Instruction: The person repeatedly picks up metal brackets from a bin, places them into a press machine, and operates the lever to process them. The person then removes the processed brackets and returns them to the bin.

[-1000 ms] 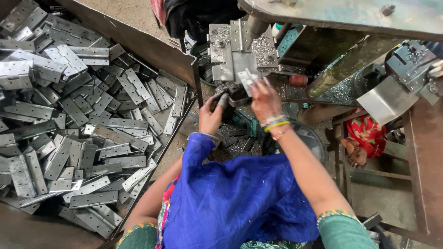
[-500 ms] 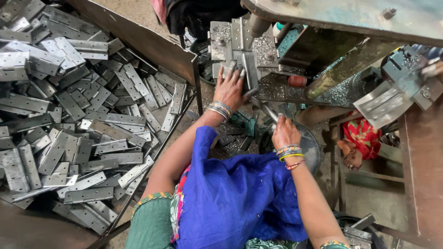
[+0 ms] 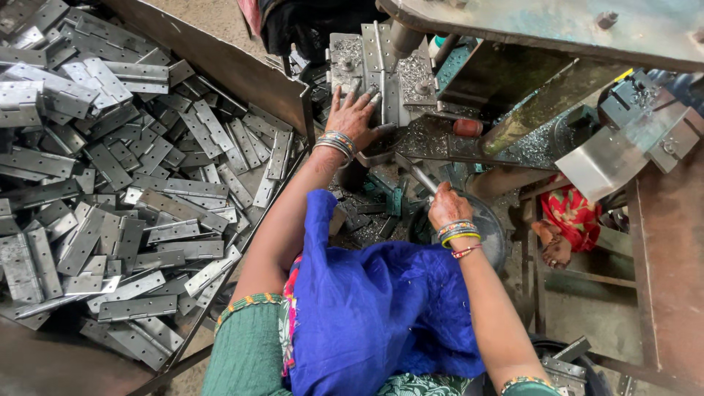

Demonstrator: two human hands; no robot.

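My left hand lies flat with fingers spread on a grey metal hinge plate that sits in the fixture of a press machine. My right hand is lower and to the right, fist closed around a slim metal lever handle that slants up toward the machine. Both wrists carry bangles. A blue cloth covers my lap below the hands.
A large tray at the left holds a heap of several grey hinge plates. A rusty steel frame stands at the right. Another person's foot and red garment show beneath the machine. Metal scraps litter the floor.
My left hand moved up from below the fixture onto the plate in the machine. My right hand dropped from the fixture down to the lever handle and closed on it.
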